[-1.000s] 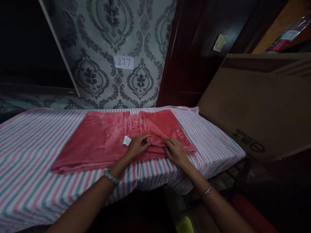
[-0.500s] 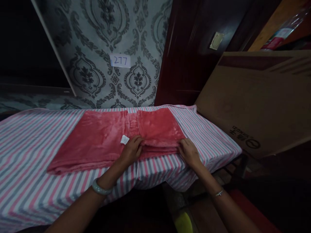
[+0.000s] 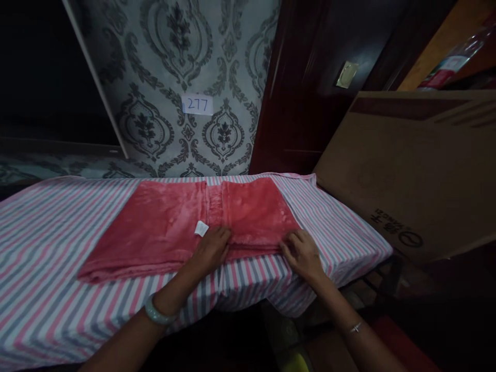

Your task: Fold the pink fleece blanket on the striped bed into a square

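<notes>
A pinkish-red plush blanket point(image 3: 155, 227) lies folded from both sides on the striped cloth, its two flaps nearly meeting around a narrow strip. A small white label point(image 3: 201, 228) sticks out by that strip. My left hand point(image 3: 212, 249) grips the near left corner of the right flap point(image 3: 258, 212), its fingers closed at the edge. At the near right corner, my right hand point(image 3: 303, 253) has its fingers curled and pinched on the blanket's edge. Parts of the fingertips are hidden. The right flap lies flat, its layers showing along the near edge.
A pink, grey and white striped cloth point(image 3: 50, 248) covers the table. On the right stands a large cardboard box point(image 3: 411, 165), with a plastic bottle point(image 3: 449, 67) behind it. A dark screen point(image 3: 50, 77) is at the left, and a dark red door point(image 3: 298, 103) is behind.
The near edge of the right flap, raised between my hands before, now lies lower and flatter. Both hands have come slightly down and nearer, and the view has tilted a little.
</notes>
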The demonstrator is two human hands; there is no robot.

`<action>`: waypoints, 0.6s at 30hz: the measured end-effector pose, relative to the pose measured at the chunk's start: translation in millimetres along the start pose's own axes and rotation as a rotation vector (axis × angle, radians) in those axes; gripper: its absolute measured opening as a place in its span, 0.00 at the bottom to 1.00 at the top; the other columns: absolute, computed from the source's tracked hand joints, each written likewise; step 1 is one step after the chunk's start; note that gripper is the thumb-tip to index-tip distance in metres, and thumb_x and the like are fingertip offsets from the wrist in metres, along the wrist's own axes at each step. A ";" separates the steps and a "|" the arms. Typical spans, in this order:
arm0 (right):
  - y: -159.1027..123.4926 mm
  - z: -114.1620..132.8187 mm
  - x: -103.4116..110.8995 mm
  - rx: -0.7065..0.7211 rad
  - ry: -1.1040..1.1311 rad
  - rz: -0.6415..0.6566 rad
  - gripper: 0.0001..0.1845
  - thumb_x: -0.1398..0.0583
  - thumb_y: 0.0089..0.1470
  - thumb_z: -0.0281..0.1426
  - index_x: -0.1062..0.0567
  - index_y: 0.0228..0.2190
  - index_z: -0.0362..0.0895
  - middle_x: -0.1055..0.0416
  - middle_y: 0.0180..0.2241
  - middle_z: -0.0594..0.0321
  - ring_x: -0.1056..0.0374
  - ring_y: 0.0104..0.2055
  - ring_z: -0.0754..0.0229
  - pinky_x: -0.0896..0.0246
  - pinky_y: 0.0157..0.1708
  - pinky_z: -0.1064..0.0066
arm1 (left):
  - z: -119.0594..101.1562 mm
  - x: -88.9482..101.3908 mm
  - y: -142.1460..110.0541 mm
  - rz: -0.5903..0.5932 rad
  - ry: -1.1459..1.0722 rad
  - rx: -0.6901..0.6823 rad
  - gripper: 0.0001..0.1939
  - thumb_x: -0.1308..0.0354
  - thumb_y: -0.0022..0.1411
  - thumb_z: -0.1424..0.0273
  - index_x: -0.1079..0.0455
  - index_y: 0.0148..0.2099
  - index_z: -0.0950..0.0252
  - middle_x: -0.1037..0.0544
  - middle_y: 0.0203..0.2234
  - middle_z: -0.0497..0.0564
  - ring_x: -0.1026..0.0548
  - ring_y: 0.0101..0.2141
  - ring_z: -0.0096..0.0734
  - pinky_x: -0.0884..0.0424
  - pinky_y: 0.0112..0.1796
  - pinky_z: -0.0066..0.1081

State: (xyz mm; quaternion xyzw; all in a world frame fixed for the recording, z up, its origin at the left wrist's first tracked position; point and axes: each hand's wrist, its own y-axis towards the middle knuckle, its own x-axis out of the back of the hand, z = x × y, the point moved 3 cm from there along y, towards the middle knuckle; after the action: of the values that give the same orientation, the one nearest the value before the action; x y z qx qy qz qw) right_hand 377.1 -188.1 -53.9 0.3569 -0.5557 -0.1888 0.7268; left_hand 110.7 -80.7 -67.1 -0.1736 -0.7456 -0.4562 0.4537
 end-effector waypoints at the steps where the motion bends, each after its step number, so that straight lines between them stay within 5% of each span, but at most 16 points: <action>1: 10.4 7.1 -0.7 0.002 0.019 -0.014 0.11 0.46 0.68 0.36 0.27 0.40 0.44 0.29 0.39 0.54 0.33 0.42 0.49 0.37 0.43 0.58 | 0.5 -1.2 0.0 0.008 -0.010 0.021 0.16 0.47 0.60 0.78 0.29 0.50 0.64 0.23 0.47 0.59 0.25 0.48 0.44 0.26 0.50 0.46; 6: 48.7 51.3 -35.7 0.063 0.108 0.097 0.22 0.50 0.68 0.32 0.32 0.60 0.41 0.33 0.57 0.49 0.40 0.60 0.48 0.44 0.60 0.52 | -2.8 -1.8 -5.7 -0.010 -0.028 0.032 0.14 0.47 0.60 0.78 0.29 0.47 0.63 0.23 0.45 0.57 0.26 0.48 0.43 0.27 0.50 0.44; 11: 28.9 81.5 -83.2 0.100 -0.039 0.437 0.30 0.46 0.66 0.30 0.40 0.67 0.47 0.47 0.68 0.56 0.54 0.69 0.46 0.53 0.65 0.43 | -1.0 12.0 -9.0 0.039 -0.190 0.079 0.16 0.49 0.58 0.80 0.28 0.46 0.62 0.21 0.43 0.54 0.25 0.45 0.38 0.28 0.49 0.39; 15: 17.5 85.0 -88.2 0.079 -0.065 0.512 0.34 0.43 0.65 0.30 0.44 0.69 0.51 0.54 0.70 0.59 0.59 0.71 0.47 0.57 0.66 0.43 | 17.8 23.7 28.7 0.174 -0.310 0.202 0.14 0.50 0.57 0.80 0.26 0.40 0.62 0.19 0.36 0.50 0.22 0.40 0.34 0.27 0.45 0.34; 18: 20.8 84.8 -84.5 0.039 -0.044 0.544 0.36 0.40 0.64 0.31 0.45 0.69 0.55 0.57 0.71 0.60 0.60 0.71 0.46 0.58 0.66 0.42 | 43.8 27.8 81.5 0.078 -0.270 0.359 0.17 0.49 0.58 0.78 0.26 0.47 0.63 0.19 0.45 0.52 0.23 0.48 0.33 0.30 0.52 0.32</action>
State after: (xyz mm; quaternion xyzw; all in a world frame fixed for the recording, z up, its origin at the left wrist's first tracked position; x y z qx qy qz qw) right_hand 268.3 -143.5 -84.8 0.2044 -0.6502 0.0164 0.7315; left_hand 128.2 -5.7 -8.9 -0.1783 -0.8614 -0.2712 0.3907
